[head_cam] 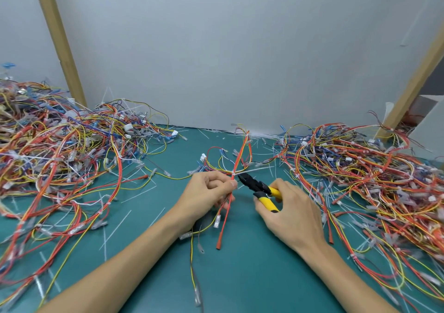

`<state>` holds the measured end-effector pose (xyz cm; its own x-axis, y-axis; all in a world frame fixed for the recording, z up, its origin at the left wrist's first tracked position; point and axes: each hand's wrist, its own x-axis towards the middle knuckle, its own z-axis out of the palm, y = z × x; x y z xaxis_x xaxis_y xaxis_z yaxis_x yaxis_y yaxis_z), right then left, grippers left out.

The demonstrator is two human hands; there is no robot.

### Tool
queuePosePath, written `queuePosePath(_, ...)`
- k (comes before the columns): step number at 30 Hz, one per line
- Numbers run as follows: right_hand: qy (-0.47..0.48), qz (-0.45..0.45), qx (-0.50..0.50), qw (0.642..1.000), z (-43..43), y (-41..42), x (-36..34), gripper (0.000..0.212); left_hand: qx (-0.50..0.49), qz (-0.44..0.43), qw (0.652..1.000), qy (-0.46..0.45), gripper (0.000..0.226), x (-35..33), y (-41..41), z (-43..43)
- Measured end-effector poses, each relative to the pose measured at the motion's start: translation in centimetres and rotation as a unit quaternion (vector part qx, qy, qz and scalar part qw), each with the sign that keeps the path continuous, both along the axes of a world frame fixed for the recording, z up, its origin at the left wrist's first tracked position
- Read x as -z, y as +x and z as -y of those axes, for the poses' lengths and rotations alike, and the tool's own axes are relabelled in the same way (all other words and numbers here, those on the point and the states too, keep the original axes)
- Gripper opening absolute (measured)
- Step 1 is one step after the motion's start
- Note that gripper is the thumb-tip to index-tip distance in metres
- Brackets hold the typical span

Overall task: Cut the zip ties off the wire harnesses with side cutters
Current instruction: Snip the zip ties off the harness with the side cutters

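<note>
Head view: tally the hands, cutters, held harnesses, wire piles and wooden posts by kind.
2 hands: left hand, right hand
1 cutters
1 harness, held
2 wire piles: left pile, right pile
2 posts: left post, right post
Total: 8

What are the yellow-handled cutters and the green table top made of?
Side cutters: dark matte head, likely steel; handles look sleeved in yellow and black plastic or rubber. Table top: smooth, even teal sheet, probably rubber or vinyl matting.
</note>
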<state>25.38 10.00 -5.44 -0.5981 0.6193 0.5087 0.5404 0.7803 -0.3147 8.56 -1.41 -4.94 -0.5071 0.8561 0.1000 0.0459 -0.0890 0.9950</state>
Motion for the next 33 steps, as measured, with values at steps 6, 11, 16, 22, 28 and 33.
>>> queuePosePath(6,0.01,-0.004,-0.004,1.0,0.3,0.0,-0.1,0.031,0.004,-0.011,1.0,0.002,0.012,0.3,-0.2,-0.2)
queuePosePath(11,0.015,-0.004,-0.005,1.0,0.4,0.1,0.1,0.029,0.01,-0.011,1.0,0.001,0.012,0.4,0.1,-0.1)
queuePosePath(16,0.016,0.016,0.0,1.0,0.1,0.1,-0.1,0.026,0.012,-0.012,1.0,-0.005,0.012,0.2,0.2,-0.2)
queuePosePath(22,0.023,0.024,0.006,0.999,0.0,0.0,-0.1,0.028,0.022,-0.017,1.0,-0.006,0.012,0.2,0.1,-0.2)
queuePosePath(28,0.025,0.039,0.006,0.999,0.0,-0.1,-0.3,0.03,0.024,-0.022,0.999,-0.003,0.012,0.1,0.2,0.0)
queuePosePath(33,-0.001,0.067,-0.004,0.998,0.0,0.2,-0.9,0.032,0.021,-0.009,1.0,0.017,0.014,0.0,0.3,0.2)
